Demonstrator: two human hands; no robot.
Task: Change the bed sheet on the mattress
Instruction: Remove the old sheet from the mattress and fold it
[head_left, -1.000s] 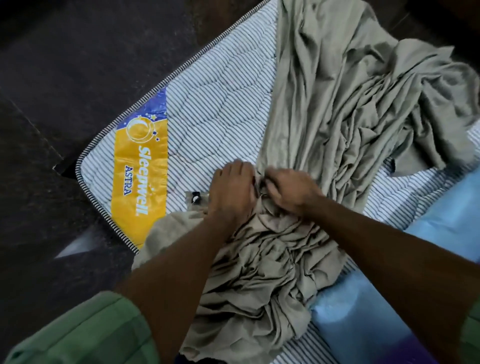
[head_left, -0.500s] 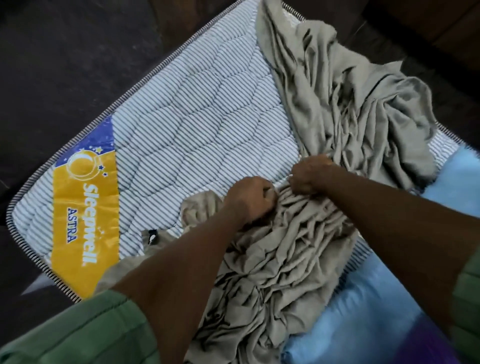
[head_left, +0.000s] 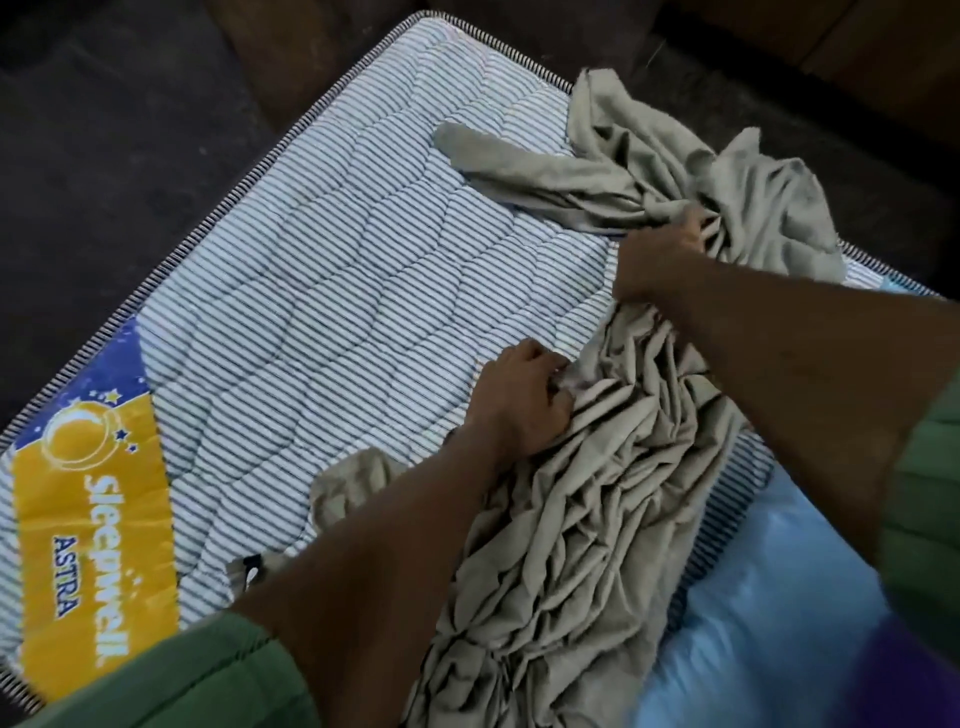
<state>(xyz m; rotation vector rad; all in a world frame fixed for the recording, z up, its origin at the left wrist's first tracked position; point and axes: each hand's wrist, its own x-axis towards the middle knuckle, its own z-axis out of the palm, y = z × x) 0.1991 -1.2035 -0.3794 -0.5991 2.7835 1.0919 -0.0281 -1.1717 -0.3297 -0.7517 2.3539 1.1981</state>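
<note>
The beige bed sheet (head_left: 587, 499) is lying bunched in deep folds along the mattress (head_left: 322, 291), running from six o'clock up to one o'clock and leaving the striped quilting bare toward nine o'clock. The left hand (head_left: 519, 402) is clenching a gather of it at centre, while the right hand (head_left: 657, 260) is gripping another fistful toward two o'clock. A yellow brand label (head_left: 93, 525) is showing at eight o'clock, a light blue cloth (head_left: 779, 613) at five o'clock.

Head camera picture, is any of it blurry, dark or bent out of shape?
Head view: soft all over, with the label lettering smeared; the floor is dim while the mattress is evenly lit, without glare; the wide lens bows the mattress edge; both hands, left and right, gripping the sheet, look slightly fuzzy.
</note>
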